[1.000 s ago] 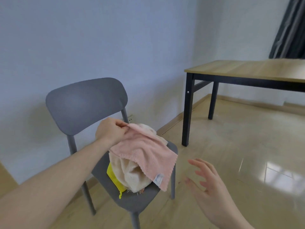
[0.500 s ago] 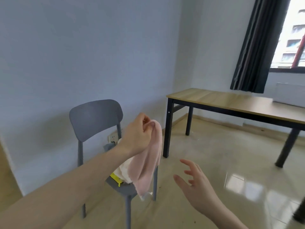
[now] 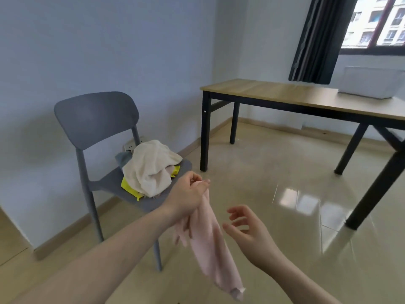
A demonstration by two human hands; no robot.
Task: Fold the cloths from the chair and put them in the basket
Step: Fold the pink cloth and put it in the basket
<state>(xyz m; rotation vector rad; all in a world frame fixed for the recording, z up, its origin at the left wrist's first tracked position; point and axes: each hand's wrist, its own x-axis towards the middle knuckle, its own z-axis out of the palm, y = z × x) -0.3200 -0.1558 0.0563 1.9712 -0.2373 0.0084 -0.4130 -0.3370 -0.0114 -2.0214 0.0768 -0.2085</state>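
Pink cloth (image 3: pixel 208 244): pinched at its top edge between thumb and curled fingertips of the left hand (image 3: pixel 188 197), held in the air in front of the chair. Cloth hangs straight down from the pinch in a long, bunched strip; lower end trails near the bottom of the view. It touches nothing but that hand.

Right hand (image 3: pixel 247 231): palm turned toward the hanging cloth, fingers spread apart and slightly bent, thumb out. Holds nothing. Fingertips are just beside the cloth's right edge, a small gap visible, no contact.

Gray chair (image 3: pixel 96 119): stands against the wall, to the left of both hands. On its seat lies a loose heap: a cream cloth (image 3: pixel 151 170) on top, a yellow cloth (image 3: pixel 129 187) showing beneath it at the front and right, and a blue-gray cloth (image 3: pixel 123 157) poking out at the back. All unfolded.

Wooden table (image 3: pixel 285 95) with black legs: well apart from the chair, to the right. A white basket (image 3: pixel 370 84) sits on its far right part, below the window. Contents of the basket cannot be seen from this angle.

Dark curtain (image 3: pixel 315 40) hangs behind the table.
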